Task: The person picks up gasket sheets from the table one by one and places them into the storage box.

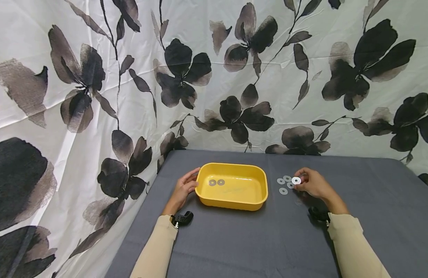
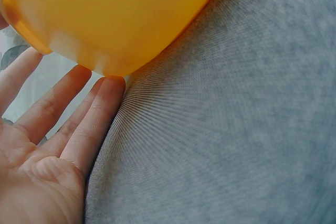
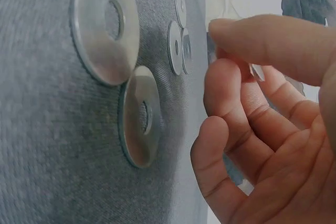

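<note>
My left hand (image 1: 182, 190) rests against the left side of a yellow tray (image 1: 231, 202). In the left wrist view, straight fingers (image 2: 58, 100) touch the tray's outer wall from below. Inside the tray, two flat metal washers (image 1: 221, 182) lie side by side toward the left. To the right of the tray my right hand (image 1: 314, 183) pinches a shiny washer (image 1: 296, 180) between thumb and fingers, raised over the others. Several loose washers (image 1: 283, 191) lie on the cloth just left of that hand. The right wrist view shows a large washer (image 3: 94, 56) close up, while the pinched one is mostly hidden by fingers.
Grey cloth (image 1: 235, 243) covers the table. A white curtain (image 1: 207, 81) with dark flower prints hangs behind and along the left side. Each wrist wears a black strapped-on camera, the left camera (image 1: 183, 219) sitting near the tray's front left corner.
</note>
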Tool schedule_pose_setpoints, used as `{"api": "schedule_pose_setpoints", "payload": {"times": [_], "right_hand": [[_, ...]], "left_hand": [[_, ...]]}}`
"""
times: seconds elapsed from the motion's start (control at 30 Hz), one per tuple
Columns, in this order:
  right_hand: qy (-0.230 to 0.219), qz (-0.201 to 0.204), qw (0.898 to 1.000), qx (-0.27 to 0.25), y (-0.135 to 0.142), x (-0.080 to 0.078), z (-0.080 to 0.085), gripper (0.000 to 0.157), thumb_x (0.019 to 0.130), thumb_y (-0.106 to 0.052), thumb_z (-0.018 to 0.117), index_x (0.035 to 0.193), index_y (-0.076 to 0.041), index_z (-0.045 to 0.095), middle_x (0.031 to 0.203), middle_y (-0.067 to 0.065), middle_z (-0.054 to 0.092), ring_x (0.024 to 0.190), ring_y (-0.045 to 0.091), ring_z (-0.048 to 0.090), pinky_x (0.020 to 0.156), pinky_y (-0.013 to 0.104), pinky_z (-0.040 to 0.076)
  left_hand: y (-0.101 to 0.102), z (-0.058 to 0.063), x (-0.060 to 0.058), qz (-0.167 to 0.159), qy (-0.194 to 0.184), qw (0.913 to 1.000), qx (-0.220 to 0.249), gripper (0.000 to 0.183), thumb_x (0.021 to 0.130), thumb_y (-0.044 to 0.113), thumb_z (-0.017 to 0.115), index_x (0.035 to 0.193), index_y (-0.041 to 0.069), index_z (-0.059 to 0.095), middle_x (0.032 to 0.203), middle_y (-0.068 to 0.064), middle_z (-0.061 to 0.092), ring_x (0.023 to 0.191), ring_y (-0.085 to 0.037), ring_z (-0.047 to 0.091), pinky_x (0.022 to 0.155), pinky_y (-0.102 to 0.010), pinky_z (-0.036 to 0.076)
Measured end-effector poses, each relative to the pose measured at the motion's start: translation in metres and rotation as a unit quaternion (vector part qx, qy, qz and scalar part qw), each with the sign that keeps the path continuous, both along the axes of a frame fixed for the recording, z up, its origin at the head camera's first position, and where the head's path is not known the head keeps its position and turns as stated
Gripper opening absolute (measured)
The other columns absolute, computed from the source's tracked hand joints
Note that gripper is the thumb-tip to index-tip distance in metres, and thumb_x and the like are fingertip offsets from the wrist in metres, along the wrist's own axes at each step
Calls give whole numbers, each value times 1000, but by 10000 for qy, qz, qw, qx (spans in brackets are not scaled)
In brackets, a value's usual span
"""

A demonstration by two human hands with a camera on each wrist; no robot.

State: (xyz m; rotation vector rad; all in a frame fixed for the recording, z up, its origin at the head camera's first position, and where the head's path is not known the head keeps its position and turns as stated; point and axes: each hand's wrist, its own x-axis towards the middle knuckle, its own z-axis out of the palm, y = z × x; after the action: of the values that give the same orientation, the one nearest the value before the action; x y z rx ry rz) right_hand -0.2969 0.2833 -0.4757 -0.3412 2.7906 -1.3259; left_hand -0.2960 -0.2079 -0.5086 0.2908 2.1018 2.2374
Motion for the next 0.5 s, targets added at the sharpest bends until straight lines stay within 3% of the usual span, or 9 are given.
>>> {"api": "schedule_pose_setpoints", "payload": {"times": [0.5], "right_hand": [[351,-291,9986,252,-8,2,1,39,84,-11,81,112,8,61,89,12,66,70,10,56,59,26,44]], "left_hand": [[-1,2,1,-1,-75,9999,-104,57,94,6,61,150,15,53,149,-20,54,120,-18,64,87,-24,58]]}}
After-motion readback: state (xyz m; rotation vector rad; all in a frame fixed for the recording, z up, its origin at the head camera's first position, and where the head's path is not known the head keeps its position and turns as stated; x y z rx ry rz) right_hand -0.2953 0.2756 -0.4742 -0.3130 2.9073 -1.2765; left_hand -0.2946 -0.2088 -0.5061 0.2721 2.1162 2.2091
